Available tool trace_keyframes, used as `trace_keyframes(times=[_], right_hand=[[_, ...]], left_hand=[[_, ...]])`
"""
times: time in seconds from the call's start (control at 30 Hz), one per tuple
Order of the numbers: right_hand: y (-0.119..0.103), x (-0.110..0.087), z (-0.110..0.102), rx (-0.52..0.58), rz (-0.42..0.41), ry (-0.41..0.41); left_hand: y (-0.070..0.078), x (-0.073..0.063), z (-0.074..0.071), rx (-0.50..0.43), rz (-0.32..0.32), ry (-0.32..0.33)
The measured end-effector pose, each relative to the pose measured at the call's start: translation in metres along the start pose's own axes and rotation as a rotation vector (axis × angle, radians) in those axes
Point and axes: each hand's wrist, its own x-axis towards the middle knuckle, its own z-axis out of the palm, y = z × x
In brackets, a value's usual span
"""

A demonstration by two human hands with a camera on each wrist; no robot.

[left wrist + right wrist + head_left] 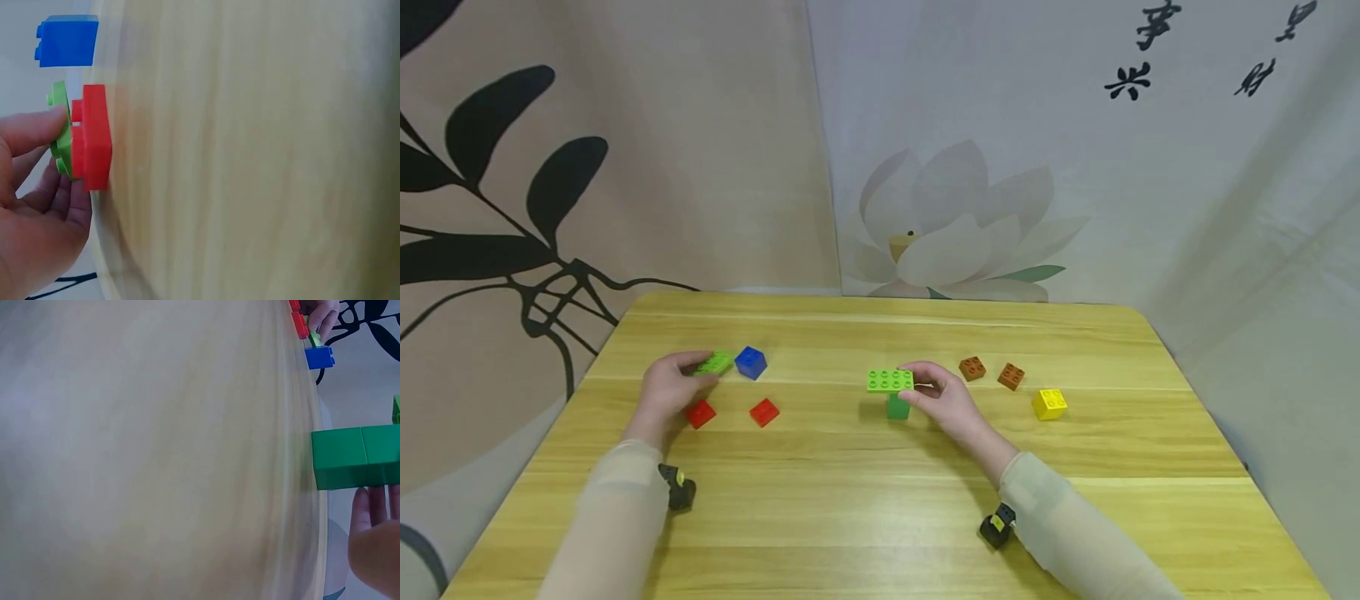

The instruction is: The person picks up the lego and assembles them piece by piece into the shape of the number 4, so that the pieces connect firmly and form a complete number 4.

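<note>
At the left of the table, my left hand [668,390] pinches a light green brick [715,363] between thumb and fingers. Close to it are a blue brick [750,362] and a red brick [702,414]; in the left wrist view the red brick [95,137] partly covers the light green one. My right hand [946,402] grips the right end of another light green brick [890,381], studs up, over a darker green stack [898,407]. The right wrist view shows two green blocks [340,459] in that stack; whether the light green brick touches them is unclear.
A second red brick [764,412] lies right of the left hand. Beyond the right hand are two brown bricks [972,368] and a yellow brick [1049,404]. The wooden table [820,517] ends at a cloth backdrop.
</note>
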Motion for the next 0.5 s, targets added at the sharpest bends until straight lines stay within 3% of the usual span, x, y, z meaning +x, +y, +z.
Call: trace_keyframes(times=[0.2, 0.5], right_hand=[[0.000, 0.000, 0.000, -0.003, -0.011, 0.003], [-0.001, 0.000, 0.001, -0.006, 0.005, 0.010]], left_hand=[[0.007, -0.005, -0.006, -0.016, 0.026, 0.018], [0.039, -0.014, -0.002, -0.010, 0.170, -0.010]])
